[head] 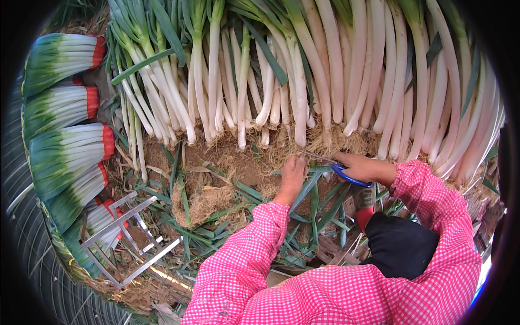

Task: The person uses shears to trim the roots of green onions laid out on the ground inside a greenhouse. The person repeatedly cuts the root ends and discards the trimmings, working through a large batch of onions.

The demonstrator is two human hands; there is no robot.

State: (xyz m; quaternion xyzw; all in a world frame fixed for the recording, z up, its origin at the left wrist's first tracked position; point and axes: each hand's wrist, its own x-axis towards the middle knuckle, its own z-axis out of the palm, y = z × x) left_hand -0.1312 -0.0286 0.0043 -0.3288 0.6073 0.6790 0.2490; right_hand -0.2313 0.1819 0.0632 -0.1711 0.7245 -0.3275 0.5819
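My right hand [359, 167] grips a pair of scissors [340, 170] by the blue handles, with the blades pointing left toward my other hand. Close to the blade tips, my left hand [293, 176] reaches up to the stringy roots below a long white stalk [300, 109]. Whether its fingers are closed on roots cannot be made out. Beyond both hands, a thick row of long green onions or leeks [365, 61] lies with white stalks and root ends toward me. Trimmed-looking brown roots [211, 203] are heaped on the soil to the left.
Bundles of the same vegetable [75, 142], bound with red tape, are stacked at the left. A metal frame [122, 219] stands beside them. Cut green leaves [321, 203] litter the soil before me. My dark-clad knee [400, 243] is under my right arm.
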